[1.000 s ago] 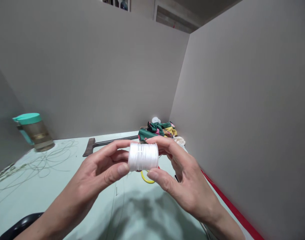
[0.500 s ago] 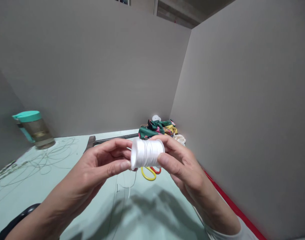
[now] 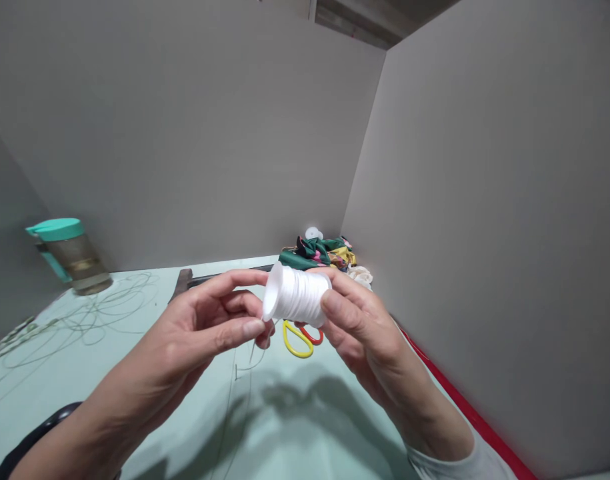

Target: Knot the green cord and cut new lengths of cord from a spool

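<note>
A spool of white cord [image 3: 301, 297] is held above the table between both hands, its left end tipped slightly up. My right hand [image 3: 362, 327] is closed round the right end, thumb on the front of the winding. At the left rim, my left hand [image 3: 209, 320] grips with thumb below and index finger over the top. A thin loose end hangs under the left fingers. Beneath the spool lie scissors [image 3: 299, 340], with one yellow and one red handle loop showing. A small nail [image 3: 236, 372] stands in the table near a thin line.
Behind my left hand lies a hammer [image 3: 183, 283], its handle partly covered. Patterned green cloth [image 3: 312, 252] is bunched in the back corner. Tangled thin cord [image 3: 102, 310] spreads at left beside a bottle with a turquoise lid [image 3: 77, 257]. Grey partitions [image 3: 209, 133] enclose the table.
The spool has tilted, its left end rising and its right end dipping slightly. Both hands remain on it. The loose end below has shifted.
</note>
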A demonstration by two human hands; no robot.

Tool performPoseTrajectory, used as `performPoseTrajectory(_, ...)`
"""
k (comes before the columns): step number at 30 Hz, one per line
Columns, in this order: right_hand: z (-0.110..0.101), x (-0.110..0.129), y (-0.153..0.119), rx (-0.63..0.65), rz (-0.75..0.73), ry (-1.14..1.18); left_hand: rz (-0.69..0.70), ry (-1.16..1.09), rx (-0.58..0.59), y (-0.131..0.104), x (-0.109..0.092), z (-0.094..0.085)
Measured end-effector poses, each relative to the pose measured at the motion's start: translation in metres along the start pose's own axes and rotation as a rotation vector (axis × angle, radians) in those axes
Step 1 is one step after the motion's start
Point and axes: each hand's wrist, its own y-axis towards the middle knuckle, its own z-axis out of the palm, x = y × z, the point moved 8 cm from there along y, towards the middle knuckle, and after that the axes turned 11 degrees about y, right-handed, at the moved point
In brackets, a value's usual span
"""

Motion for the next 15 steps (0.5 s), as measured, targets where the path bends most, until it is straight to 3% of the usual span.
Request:
performPoseTrajectory(7,0.001,-0.003,0.002,0.004,0.016,-0.020,-0.099,-0.032,0.139,-0.003,0.003,0.013)
performPoseTrajectory(15,0.000,-0.002,-0.001,-0.035,0.015,0.021,-0.066,-0.153,0.150,-0.004,0.002,0.015)
